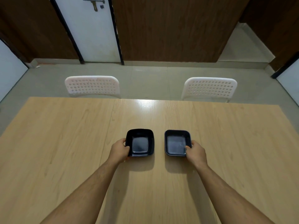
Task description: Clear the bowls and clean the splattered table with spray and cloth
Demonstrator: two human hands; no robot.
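Gripping one dark bowl apiece, both hands reach out over the pale wooden tabletop (64, 143) from bare forearms that enter at the bottom of the view. The left hand (119, 150) holds the left bowl (140, 142) at its near left corner, thumb hooked over the rim and the other fingers curled around the outer wall. The right hand (195, 151) holds the right bowl (177, 142) at its near right corner in the same way, thumb tip lying on the inside of the rim, fingers wrapped behind the side. Both bowls are square with rounded corners, black or very dark blue, glossy, and appear empty inside; the right one shows a faint pale smear on its floor. They sit side by side near the middle of the tabletop with a narrow strip of wood between them, not touching, each casting a shadow toward the person. Whether they rest on the wood or are raised just off it cannot be told. A seam runs across the tabletop to the left of the left bowl, and a bright glare patch lies near the far edge. Beyond that edge stand two white perforated chair backs, the left chair (92, 86) and the right chair (209, 88), well apart, on a grey floor (153, 78) before dark wood panelling and a white door (90, 29).
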